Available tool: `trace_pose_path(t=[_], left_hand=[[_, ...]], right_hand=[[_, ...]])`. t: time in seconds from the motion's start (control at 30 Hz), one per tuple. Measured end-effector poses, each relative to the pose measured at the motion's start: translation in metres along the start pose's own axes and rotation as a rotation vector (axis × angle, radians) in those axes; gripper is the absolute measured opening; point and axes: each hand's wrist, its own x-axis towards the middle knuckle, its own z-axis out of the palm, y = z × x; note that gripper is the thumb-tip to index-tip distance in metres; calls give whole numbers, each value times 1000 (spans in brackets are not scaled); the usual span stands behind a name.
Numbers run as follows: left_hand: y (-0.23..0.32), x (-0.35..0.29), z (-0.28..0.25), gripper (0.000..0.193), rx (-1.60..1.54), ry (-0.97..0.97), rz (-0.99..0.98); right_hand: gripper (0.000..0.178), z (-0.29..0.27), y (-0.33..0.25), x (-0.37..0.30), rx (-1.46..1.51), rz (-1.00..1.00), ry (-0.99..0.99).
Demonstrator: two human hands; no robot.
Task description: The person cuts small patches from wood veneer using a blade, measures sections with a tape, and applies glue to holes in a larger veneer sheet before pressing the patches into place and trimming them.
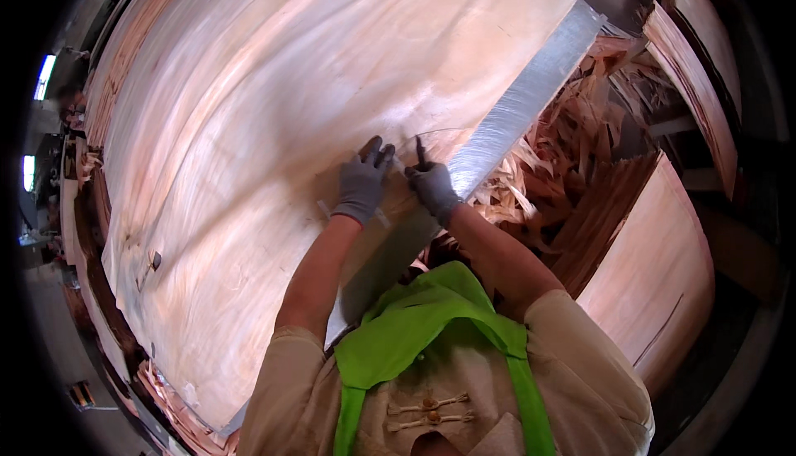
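Note:
My left hand [363, 182], in a grey glove with dark fingertips, lies on a large pale wood veneer sheet [332, 83] with its fingers apart. Close to its right, my gloved right hand [434, 189] is closed around a slim dark knife-like tool [420, 151]. The tool points away from me, its tip at the veneer surface. A thin curved line runs across the sheet from near that tip toward the right edge. Small whitish strips, like tape, show on the sheet around my left hand.
A shiny metal strip [531, 83] borders the veneer's right side. Beyond it lies a heap of torn veneer scraps [539, 182]. Stacked veneer sheets [655, 265] stand at the right, with a curved sheet [692, 83] farther back. A knot or hole [155, 261] marks the sheet's left part.

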Motion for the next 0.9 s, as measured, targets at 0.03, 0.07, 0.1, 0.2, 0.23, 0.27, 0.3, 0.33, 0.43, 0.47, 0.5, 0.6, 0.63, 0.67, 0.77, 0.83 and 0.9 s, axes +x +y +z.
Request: trace_pose_path(t=[0.03,0.07,0.1,0.2,0.23,0.27,0.3,0.33,0.43,0.47,0.5,0.6,0.63,0.67,0.77,0.83,0.9], left_hand=[[0,0,5,57,-16,33,-1],[-2,-1,12,55,-31,63,1],[-5,2,12,54,-40,101,-8],[-4,-2,11,54,-40,144,21],[-5,-5,15,54,-26,142,20],[-6,-4,17,55,-15,149,17],[-7,-4,19,56,-3,156,13],[-6,-4,21,56,-3,152,6],[-2,0,10,55,28,117,-6],[1,1,6,55,58,92,-19],[4,-2,5,55,85,63,-34],[-3,-3,15,54,-19,154,-1],[-7,-5,18,53,-6,135,-2],[-7,-5,18,53,1,123,-5],[8,8,-14,50,-49,212,-45],[31,16,-26,49,-45,253,-12],[56,46,-20,47,11,282,114]], right_hand=[[20,2,2,1,-8,23,-20],[19,14,17,4,10,49,-30],[19,24,15,1,58,64,10],[18,28,6,-16,192,95,81],[18,22,6,-15,165,99,53],[19,16,2,-13,133,94,27],[19,13,-1,-12,100,89,0],[18,14,-3,-12,24,97,-7],[16,23,18,-5,24,49,33],[14,30,29,-10,42,62,19],[13,38,43,-24,57,78,5],[11,29,53,-32,-13,-10,-55],[10,18,52,-32,-55,-62,-78],[10,-1,46,-27,24,-116,-81],[10,-62,-4,7,66,-229,55],[9,-106,-14,47,-193,-333,3],[11,-133,-4,89,-305,-286,63]])
